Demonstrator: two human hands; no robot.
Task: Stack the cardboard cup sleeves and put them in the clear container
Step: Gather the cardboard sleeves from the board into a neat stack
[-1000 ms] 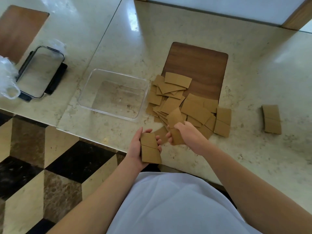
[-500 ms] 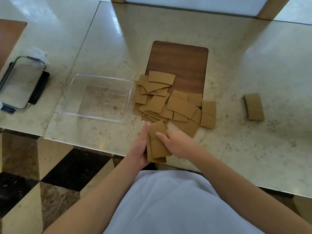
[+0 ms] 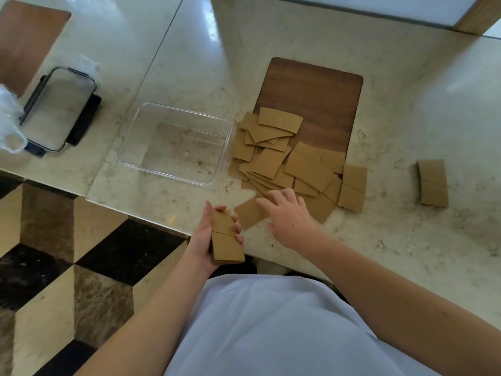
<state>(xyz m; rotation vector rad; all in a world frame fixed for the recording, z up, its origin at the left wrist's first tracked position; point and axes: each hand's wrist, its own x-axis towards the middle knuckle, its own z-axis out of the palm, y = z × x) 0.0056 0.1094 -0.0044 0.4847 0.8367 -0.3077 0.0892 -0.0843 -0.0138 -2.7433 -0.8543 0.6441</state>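
My left hand (image 3: 206,237) grips a small stack of brown cardboard cup sleeves (image 3: 226,238) at the table's near edge. Spread fingers of my right hand (image 3: 288,215) reach over the near edge of a loose pile of flat sleeves (image 3: 287,161), touching the sleeves there. One sleeve (image 3: 248,213) lies alone between my hands. The clear container (image 3: 176,143) stands left of the pile with nothing inside. A separate short stack of sleeves (image 3: 432,183) lies far to the right.
A dark wooden board (image 3: 311,101) lies under the far part of the pile. On the left table are a clear lid with black clips (image 3: 58,109), crumpled plastic (image 3: 9,126) and another wooden board (image 3: 24,42). The checkered floor lies beyond the near-left table edge.
My right hand laid a sleeve onto the stack in my left hand, then let go and moved forward to the pile. The left hand keeps its stack.
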